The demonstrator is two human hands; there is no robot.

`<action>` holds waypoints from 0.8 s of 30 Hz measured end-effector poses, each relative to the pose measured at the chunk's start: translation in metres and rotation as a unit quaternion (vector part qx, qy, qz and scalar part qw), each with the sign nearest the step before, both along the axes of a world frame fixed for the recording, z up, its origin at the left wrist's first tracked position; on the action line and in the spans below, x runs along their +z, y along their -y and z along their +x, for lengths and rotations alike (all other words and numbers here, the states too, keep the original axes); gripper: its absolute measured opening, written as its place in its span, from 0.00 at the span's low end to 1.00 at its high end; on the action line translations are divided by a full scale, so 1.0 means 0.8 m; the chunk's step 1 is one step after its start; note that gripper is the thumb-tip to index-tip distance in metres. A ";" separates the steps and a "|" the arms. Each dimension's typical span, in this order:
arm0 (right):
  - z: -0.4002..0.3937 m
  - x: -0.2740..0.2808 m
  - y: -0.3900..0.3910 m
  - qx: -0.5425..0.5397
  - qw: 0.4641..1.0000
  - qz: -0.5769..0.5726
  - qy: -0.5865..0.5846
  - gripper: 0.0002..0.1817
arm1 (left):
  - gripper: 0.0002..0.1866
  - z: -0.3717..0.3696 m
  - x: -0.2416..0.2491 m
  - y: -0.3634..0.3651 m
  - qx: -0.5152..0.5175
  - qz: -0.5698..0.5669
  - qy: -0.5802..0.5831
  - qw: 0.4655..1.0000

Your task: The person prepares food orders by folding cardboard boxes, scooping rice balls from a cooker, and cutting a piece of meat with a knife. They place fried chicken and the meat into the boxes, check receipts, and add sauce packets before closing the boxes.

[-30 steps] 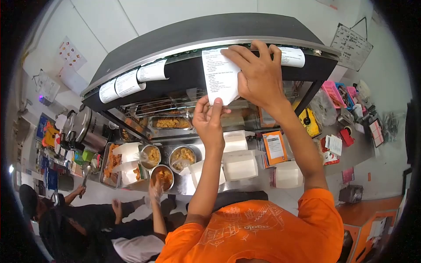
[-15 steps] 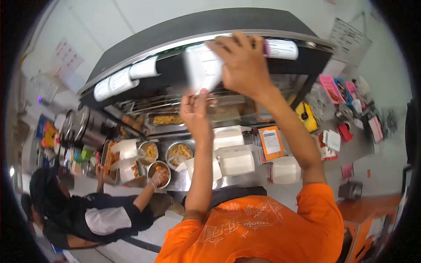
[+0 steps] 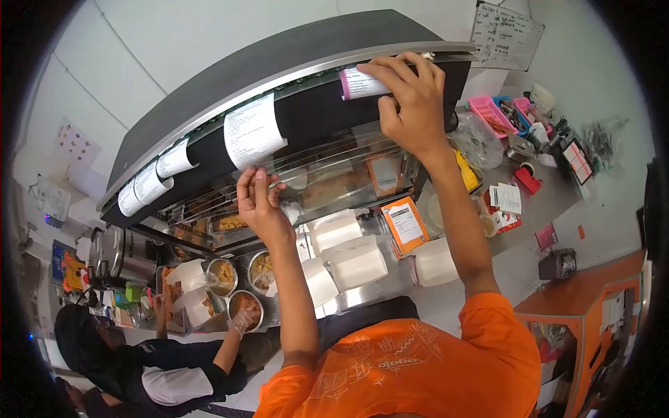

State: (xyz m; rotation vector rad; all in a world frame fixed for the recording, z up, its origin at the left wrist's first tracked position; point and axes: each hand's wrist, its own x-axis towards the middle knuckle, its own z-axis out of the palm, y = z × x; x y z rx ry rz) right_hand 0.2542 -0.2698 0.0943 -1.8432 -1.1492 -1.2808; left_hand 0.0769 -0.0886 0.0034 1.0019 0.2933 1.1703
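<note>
A long printed order slip (image 3: 254,132) hangs from the rail along the dark shelf front, its lower edge curling outward. Just beneath that edge is my left hand (image 3: 263,205), fingers loosely bent and apart, with no paper between them. Farther right, my right hand (image 3: 418,104) reaches up to a purple-edged slip (image 3: 359,83) under the same rail. Its index fingertip overlaps the top of this slip, the thumb stands apart lower down, and the palm side hides the slip's right end.
More slips (image 3: 146,188) hang at the rail's left end. Below are open white boxes (image 3: 357,263), an orange printed card (image 3: 404,224) and metal bowls of food (image 3: 221,277). A co-worker (image 3: 160,369) at lower left has a gloved hand in one bowl. Pink baskets (image 3: 490,115) stand right.
My left hand has come off the long slip, which now hangs flat. My right hand has moved from that slip to the purple-edged one. The view has also turned.
</note>
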 end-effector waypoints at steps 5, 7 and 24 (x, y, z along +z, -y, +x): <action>-0.005 -0.003 -0.019 0.046 0.999 0.000 -0.019 0.25 | 0.18 -0.005 -0.002 -0.003 0.028 -0.003 0.006 1.000; -0.004 -0.003 -0.020 0.043 0.999 0.002 -0.023 0.25 | 0.20 -0.022 -0.013 -0.003 0.036 0.002 -0.003 0.999; -0.314 -0.260 -0.027 0.403 0.645 -0.197 -0.618 0.10 | 0.05 -0.399 -0.225 0.102 -0.280 -0.006 -0.480 0.831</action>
